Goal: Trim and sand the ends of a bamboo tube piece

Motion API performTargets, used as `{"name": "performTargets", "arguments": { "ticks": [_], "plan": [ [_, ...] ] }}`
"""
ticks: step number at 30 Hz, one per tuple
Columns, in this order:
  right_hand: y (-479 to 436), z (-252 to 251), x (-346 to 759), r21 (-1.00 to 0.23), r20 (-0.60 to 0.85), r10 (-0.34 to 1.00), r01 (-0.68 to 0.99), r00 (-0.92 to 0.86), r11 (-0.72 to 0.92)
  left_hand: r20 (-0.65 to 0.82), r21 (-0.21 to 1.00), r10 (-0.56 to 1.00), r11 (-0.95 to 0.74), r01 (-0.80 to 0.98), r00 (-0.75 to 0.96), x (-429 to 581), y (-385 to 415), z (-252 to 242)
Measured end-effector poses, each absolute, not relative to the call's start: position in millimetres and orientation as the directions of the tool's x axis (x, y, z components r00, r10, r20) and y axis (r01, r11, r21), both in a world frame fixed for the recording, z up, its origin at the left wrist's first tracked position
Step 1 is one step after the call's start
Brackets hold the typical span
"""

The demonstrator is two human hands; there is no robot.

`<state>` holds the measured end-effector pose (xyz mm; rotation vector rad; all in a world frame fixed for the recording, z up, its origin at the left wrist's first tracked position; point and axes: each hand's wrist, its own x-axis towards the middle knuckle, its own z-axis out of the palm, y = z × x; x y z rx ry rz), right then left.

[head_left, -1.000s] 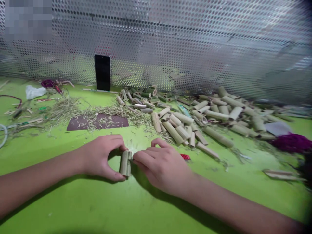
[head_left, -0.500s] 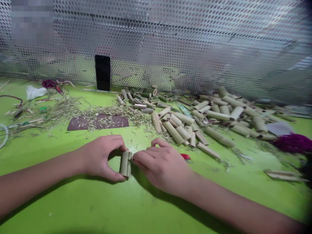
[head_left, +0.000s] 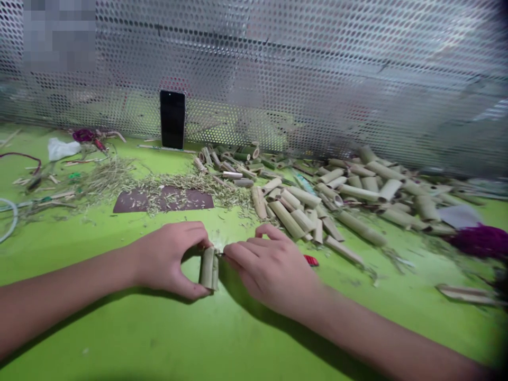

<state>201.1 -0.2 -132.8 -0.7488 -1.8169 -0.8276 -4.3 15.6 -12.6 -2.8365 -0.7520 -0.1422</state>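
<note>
My left hand (head_left: 174, 259) pinches a short bamboo piece (head_left: 207, 269) by its two ends, between thumb and fingers, close above the green tabletop. A groove or split runs along its right side; I cannot tell whether it is one piece or two. My right hand (head_left: 265, 270) is closed around a slim tool with a red handle (head_left: 311, 260). The handle's end shows behind the hand, and a thin dark tip (head_left: 221, 254) points left at the bamboo's upper right side. Most of the tool is hidden by my fingers.
Many cut bamboo tubes (head_left: 288, 219) lie heaped right of centre and along the back. Shavings partly cover a brown sheet (head_left: 130, 201). A black phone (head_left: 173, 119) leans on the perforated metal panel (head_left: 278, 69). Purple fibre (head_left: 480, 241) lies at the right.
The tool's dark tip now shows beyond my right fingertips, which sit slightly farther from the bamboo. The whole view has shifted a little; the left hand still grips the same piece.
</note>
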Motion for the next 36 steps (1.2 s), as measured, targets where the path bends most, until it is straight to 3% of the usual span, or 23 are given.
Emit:
{"name": "performTargets", "arguments": {
  "ticks": [17, 25, 36],
  "plan": [
    [1.5, -130.6, 203.0, 0.236, 0.930, 0.109, 0.798, -0.351, 0.555, 0.164, -0.182, 0.455, -0.858, 0.481, 0.875, -3.3, 15.5, -11.5],
    [-0.3, -130.7, 204.4, 0.212, 0.909, 0.158, 0.755, -0.386, 0.621, 0.159, -0.173, 0.461, -0.858, 0.484, 0.873, -3.6, 15.9, -11.2],
    [-3.2, -131.0, 200.3, 0.217, 0.922, 0.103, 0.719, -0.373, 0.661, 0.130, -0.170, 0.488, -0.847, 0.504, 0.863, -3.1, 16.7, -8.6]
  ]
}}
